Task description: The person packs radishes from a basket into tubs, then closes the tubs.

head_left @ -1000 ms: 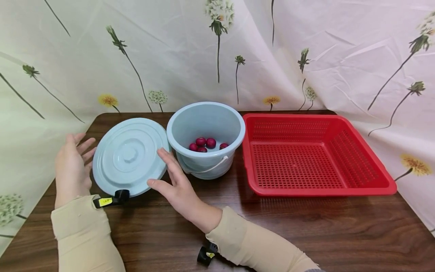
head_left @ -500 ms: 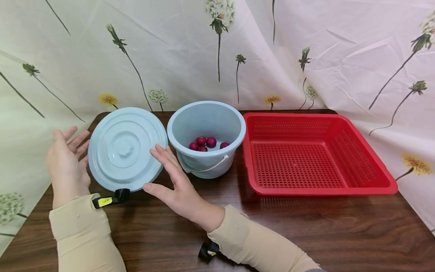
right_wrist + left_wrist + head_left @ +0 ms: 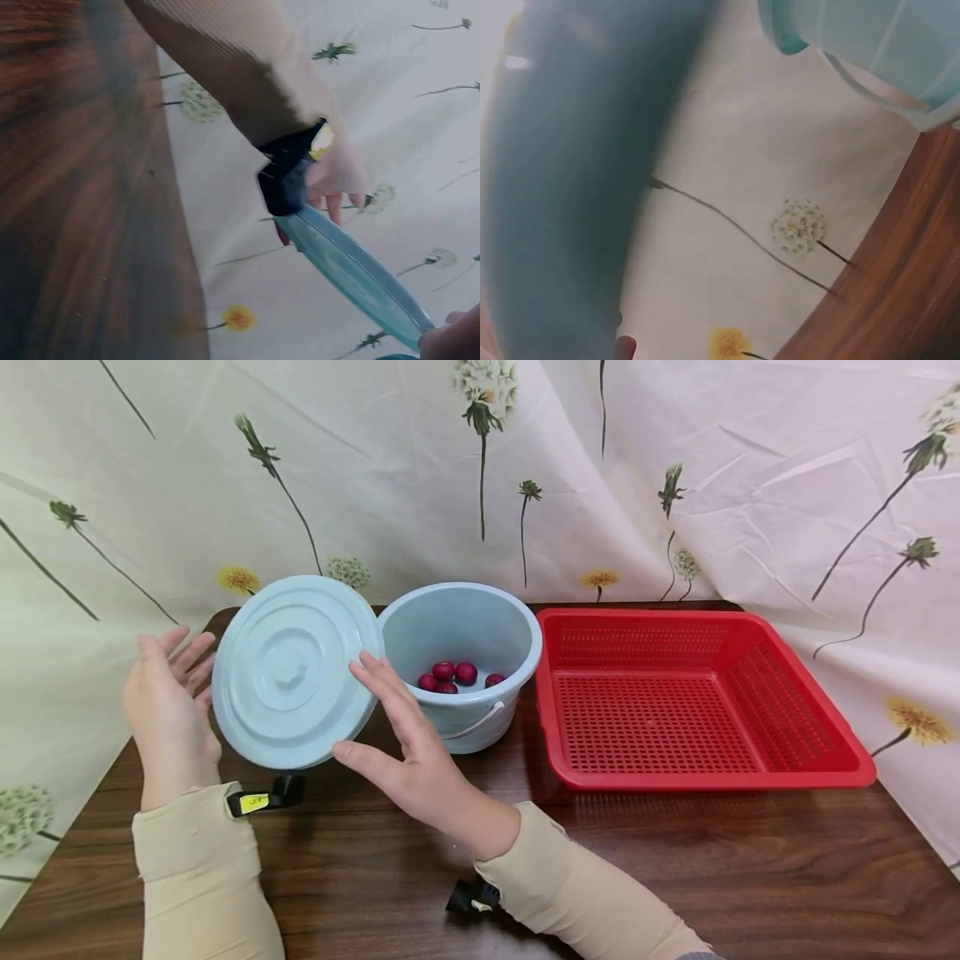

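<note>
A round light-blue lid [image 3: 292, 668], with a raised knob, is held tilted between my two hands, left of the matching bucket [image 3: 480, 722]. At its left edge, my left hand [image 3: 171, 718] has straight, spread fingers, partly hidden by the lid. My right hand [image 3: 416, 756] touches the lid's right and lower edge with extended fingers and an outstretched thumb. Seen edge-on in the right wrist view, the lid [image 3: 352, 270] is off the table. Several small dark-red round fruits [image 3: 466, 674] lie in the bucket.
A red perforated plastic basket [image 3: 648, 727] stands right of the bucket on the dark wooden table [image 3: 360, 877]. The bucket's white handle [image 3: 480, 722] hangs at its front. A dandelion-print cloth [image 3: 420, 485] covers the wall behind.
The lid has risen and tilted more upright, first shifting slightly left, then right, and now overlaps the bucket's left rim in view. Both hands moved up with it. Bucket and basket stayed put.
</note>
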A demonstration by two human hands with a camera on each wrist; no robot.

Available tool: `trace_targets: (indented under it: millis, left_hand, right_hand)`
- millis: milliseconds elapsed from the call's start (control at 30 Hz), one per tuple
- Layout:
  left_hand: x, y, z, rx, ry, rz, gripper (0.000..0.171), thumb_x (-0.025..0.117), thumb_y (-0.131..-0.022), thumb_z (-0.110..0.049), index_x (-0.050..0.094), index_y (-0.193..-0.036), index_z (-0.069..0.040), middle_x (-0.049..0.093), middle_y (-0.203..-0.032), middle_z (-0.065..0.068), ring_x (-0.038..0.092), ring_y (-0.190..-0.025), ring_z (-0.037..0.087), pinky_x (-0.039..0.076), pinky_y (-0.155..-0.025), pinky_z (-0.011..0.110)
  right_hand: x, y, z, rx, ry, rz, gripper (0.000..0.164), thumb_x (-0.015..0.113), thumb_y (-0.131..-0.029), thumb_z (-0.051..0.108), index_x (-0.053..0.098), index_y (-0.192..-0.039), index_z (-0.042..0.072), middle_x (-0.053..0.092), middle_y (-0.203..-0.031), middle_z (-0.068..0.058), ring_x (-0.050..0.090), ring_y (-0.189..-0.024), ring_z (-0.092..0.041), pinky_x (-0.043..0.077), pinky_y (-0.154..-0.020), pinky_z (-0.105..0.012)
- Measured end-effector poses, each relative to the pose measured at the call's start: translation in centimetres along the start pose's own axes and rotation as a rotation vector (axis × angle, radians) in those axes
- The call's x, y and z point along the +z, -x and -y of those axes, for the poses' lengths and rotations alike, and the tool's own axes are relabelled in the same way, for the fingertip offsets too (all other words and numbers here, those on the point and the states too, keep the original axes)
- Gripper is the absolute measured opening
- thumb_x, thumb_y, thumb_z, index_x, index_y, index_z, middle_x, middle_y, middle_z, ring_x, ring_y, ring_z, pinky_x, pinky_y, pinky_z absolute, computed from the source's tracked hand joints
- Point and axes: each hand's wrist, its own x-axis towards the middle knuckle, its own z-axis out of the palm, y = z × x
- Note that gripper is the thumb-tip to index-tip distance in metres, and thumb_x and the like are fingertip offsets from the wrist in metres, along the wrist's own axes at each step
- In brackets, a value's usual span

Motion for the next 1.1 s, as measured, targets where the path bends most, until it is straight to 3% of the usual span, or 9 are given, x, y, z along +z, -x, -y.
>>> trace_targets:
  millis: [233, 533, 700, 867, 1100]
  left_hand:
    - [1.3, 1.0, 0.3, 0.049, -0.101, 0.034, 0.044, 0.038, -0.104, -0.048, 0.059, -0.134, -0.021, 0.063, -0.128, -0.003, 0.055, -0.115, 0.012, 0.043, -0.085, 0.019]
    - [2.9, 2.0, 1.0, 0.076, -0.138, 0.059, 0.045, 0.042, -0.103, -0.047, 0.061, -0.132, -0.019, 0.065, -0.125, -0.002, 0.056, -0.121, 0.015, 0.042, -0.092, 0.020]
    - [3.6, 2.5, 1.4, 0.102, -0.192, 0.070, 0.046, 0.044, -0.102, -0.049, 0.062, -0.131, -0.019, 0.065, -0.128, 0.000, 0.055, -0.127, 0.015, 0.040, -0.107, 0.029]
    - [4.6, 3.0, 2.0, 0.147, -0.231, 0.090, 0.043, 0.047, -0.103, -0.046, 0.065, -0.128, -0.017, 0.067, -0.125, 0.001, 0.056, -0.127, 0.013, 0.037, -0.114, 0.031]
    - [5.5, 3.6, 2.7, 0.174, -0.297, 0.127, 0.043, 0.044, -0.104, -0.042, 0.064, -0.130, -0.014, 0.061, -0.134, 0.005, 0.052, -0.132, 0.017, 0.035, -0.116, 0.030]
  right_hand:
    - [-1.0, -0.3, 1.3, -0.055, -0.074, -0.051, 0.066, 0.056, -0.093, -0.007, 0.030, -0.153, 0.000, 0.017, -0.166, -0.007, 0.005, -0.154, -0.012, 0.012, -0.125, -0.037]
    - [-2.9, -0.5, 2.6, 0.015, 0.045, -0.088, 0.060, 0.061, -0.093, 0.007, 0.041, -0.149, 0.007, 0.022, -0.164, 0.002, 0.015, -0.151, -0.007, 0.024, -0.121, -0.048]
    - [-3.8, -0.5, 3.2, 0.052, 0.070, -0.120, 0.058, 0.062, -0.093, 0.009, 0.043, -0.148, 0.008, 0.025, -0.163, 0.001, 0.017, -0.150, -0.007, 0.028, -0.120, -0.044]
    - [-4.4, -0.7, 3.4, 0.046, 0.046, -0.173, 0.057, 0.062, -0.093, 0.004, 0.043, -0.147, 0.003, 0.027, -0.161, -0.004, 0.020, -0.150, -0.010, 0.032, -0.119, -0.041]
    - [-5.4, -0.9, 3.6, 0.087, 0.055, -0.217, 0.058, 0.062, -0.093, 0.004, 0.042, -0.148, 0.004, 0.027, -0.161, -0.005, 0.024, -0.150, -0.012, 0.024, -0.122, -0.040]
